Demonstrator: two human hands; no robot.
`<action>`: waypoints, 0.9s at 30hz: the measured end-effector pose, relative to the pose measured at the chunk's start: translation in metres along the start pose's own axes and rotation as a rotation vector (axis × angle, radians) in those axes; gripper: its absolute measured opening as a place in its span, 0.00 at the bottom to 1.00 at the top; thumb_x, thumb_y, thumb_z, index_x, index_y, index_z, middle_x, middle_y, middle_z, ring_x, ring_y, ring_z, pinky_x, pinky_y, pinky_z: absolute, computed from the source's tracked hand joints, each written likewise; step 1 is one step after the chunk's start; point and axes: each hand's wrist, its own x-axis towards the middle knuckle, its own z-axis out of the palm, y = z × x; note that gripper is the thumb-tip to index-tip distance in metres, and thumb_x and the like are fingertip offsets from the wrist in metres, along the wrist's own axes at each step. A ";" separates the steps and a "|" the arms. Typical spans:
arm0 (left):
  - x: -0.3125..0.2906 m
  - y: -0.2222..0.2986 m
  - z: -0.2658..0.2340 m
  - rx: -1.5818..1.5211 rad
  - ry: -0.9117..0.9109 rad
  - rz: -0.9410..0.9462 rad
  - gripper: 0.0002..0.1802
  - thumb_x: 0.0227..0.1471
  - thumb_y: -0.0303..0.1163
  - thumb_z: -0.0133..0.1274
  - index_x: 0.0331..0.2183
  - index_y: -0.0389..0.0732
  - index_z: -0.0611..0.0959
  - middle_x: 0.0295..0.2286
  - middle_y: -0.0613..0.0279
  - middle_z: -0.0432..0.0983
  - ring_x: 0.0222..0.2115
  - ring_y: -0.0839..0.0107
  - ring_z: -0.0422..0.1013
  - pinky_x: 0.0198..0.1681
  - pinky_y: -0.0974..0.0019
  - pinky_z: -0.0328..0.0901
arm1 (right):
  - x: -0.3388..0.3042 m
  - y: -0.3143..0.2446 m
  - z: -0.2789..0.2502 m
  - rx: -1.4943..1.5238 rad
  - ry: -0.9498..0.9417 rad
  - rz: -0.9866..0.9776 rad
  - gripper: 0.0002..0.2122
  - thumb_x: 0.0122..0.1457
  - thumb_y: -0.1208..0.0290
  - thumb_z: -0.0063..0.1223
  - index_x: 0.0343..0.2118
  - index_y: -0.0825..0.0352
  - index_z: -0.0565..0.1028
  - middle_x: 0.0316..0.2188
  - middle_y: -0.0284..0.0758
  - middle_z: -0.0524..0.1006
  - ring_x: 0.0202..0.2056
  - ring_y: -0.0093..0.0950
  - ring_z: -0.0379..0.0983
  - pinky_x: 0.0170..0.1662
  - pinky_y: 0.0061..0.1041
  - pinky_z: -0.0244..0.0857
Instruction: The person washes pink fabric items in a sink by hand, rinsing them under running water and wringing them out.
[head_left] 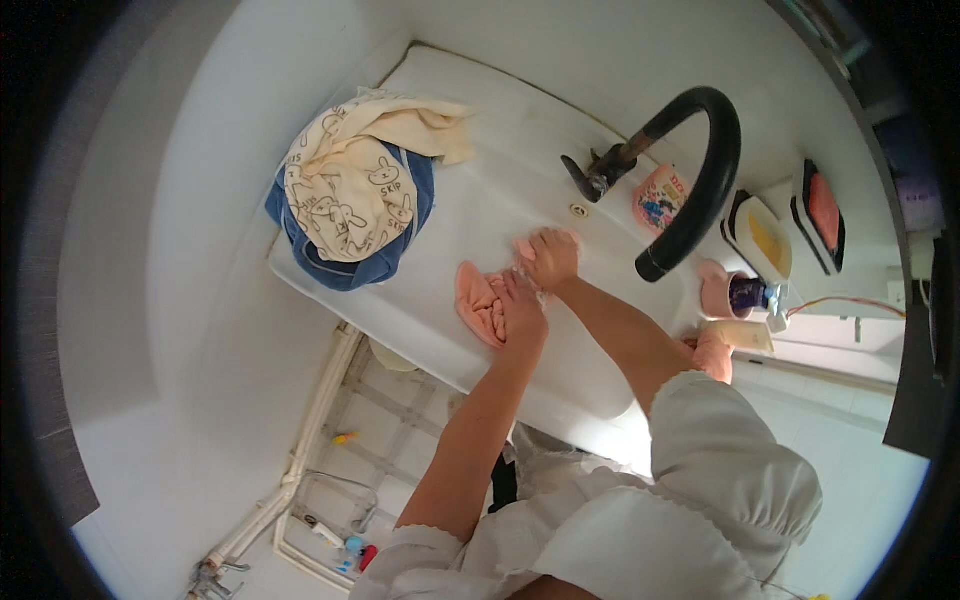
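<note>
A wet-looking pink cloth [480, 305] lies bunched in the white sink [490, 195]. My left hand [522, 310] is closed on its middle, with a loose fold spread out to the left. A little farther back and to the right, my right hand [552, 260] is closed round another part of the pink cloth, which shows at both sides of the fingers. Some whitish suds or wet film seem to show between the hands. The fingertips are partly hidden in the fabric.
On the sink's left end rests a heap: a cream printed garment [350, 185] over a blue one [350, 275]. A black curved faucet [735, 150] arches over the right side. Behind it stand a pink container [660, 197], soap dishes [765, 240] and a pink cup [714, 290].
</note>
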 end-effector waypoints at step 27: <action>0.009 0.001 0.006 -0.131 0.058 -0.041 0.31 0.49 0.37 0.34 0.54 0.36 0.50 0.56 0.53 0.38 0.56 0.56 0.36 0.54 0.43 0.29 | 0.028 0.018 0.006 0.388 0.146 0.676 0.19 0.55 0.57 0.33 0.28 0.70 0.72 0.25 0.40 0.74 0.26 0.34 0.71 0.30 0.32 0.62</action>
